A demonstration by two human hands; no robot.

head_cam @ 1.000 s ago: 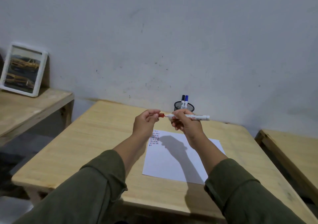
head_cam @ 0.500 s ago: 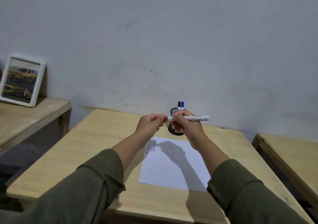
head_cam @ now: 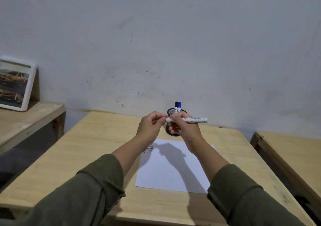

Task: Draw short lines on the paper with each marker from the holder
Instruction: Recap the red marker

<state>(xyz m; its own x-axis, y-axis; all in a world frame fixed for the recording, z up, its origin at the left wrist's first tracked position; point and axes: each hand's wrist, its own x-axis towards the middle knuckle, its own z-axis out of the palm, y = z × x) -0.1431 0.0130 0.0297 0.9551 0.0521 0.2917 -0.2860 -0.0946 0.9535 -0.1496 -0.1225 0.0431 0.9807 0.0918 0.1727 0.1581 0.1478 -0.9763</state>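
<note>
A white marker (head_cam: 194,120) with red print lies level in the air, gripped by my right hand (head_cam: 185,132). My left hand (head_cam: 150,127) pinches the marker's left end, hiding its tip and cap. Right behind my hands, a black mesh holder (head_cam: 172,112) stands on the table with a black marker (head_cam: 176,106) and a blue marker (head_cam: 179,106) upright in it. Below my hands, a white paper (head_cam: 173,173) lies flat, with rows of short dark and red lines (head_cam: 148,150) at its upper left corner.
The paper and holder rest on a light wooden table (head_cam: 86,156) against a grey wall. A framed picture (head_cam: 14,85) leans on a lower wooden shelf (head_cam: 26,120) at the left. Another wooden table (head_cam: 295,153) stands at the right.
A second ago the red tip showed in a gap between my hands. My left hand has since closed onto the marker's end, and the tip is now covered. The view has tilted slightly.
</note>
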